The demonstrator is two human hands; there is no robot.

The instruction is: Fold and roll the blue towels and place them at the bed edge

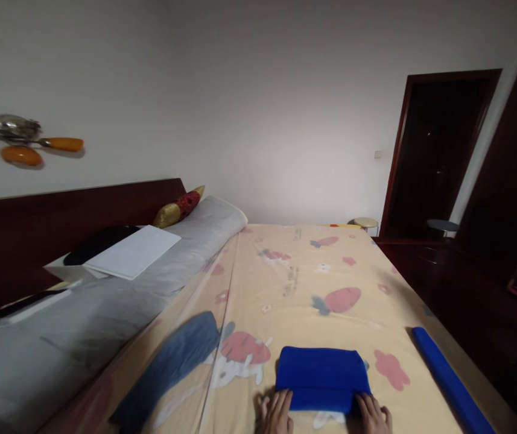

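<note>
1. Here, the left hand (279,413) is flat, with its fingers stretched out and not closed. Its fingertips touch the near left corner of the folded blue towel (322,378).
2. The right hand (374,415) is flat and loose too. Its fingertips rest on the near right corner of the same towel.
3. The folded blue towel lies at 12 o'clock from the two hands, low in the middle of the view. It is a neat, wide shape and lies flat on the bed.
4. The bed sheet (303,283) under it is pale yellow. It has pink-red fruit shapes and small white bunnies on it.
5. At 3 o'clock from the towel lies a rolled blue cloth (450,383). It is long and thin, lies close to the right edge of the bed, and does not touch the towel.
6. At 9 o'clock from the towel lies a grey-blue cloth (172,361). It is long and looks blurry.
7. At 10 o'clock, farther off, a long grey bedding roll (104,301) runs beside the dark wooden headboard (59,223).
8. A flat white sheet (134,251) rests on top of that roll. A red and gold pillow (180,207) sits at its far end.
9. High on the wall at 10 o'clock hangs a wall ornament (27,144) with orange parts.
10. At 1 o'clock, past the far end of the bed, stands a small round stool (365,222). Beside it is a dark doorway (439,150).
</note>
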